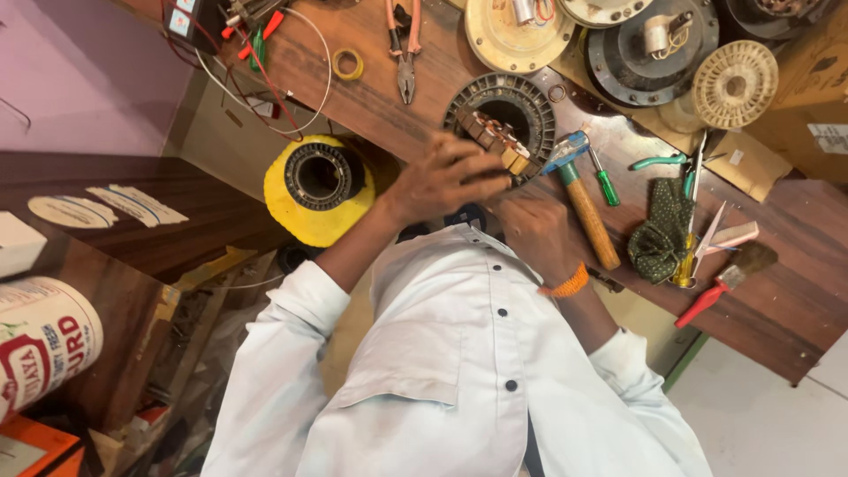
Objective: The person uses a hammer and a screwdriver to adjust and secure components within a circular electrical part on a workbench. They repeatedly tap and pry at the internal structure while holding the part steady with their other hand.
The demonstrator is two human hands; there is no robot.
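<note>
Both hands [490, 199] on ring-shaped motor core [502, 124].

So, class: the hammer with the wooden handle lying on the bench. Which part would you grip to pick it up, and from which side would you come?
Grip the hammer around the bare lower part of its wooden handle, coming from above with fingers wrapping across it. It lies flat on the wooden bench; its metal head sits against the ring-shaped stator, and the right hand crowds the upper end, so the free end probably offers the most room.

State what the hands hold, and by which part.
Both hands, left hand and right hand, grip the round slotted metal motor stator at its near rim.
</note>
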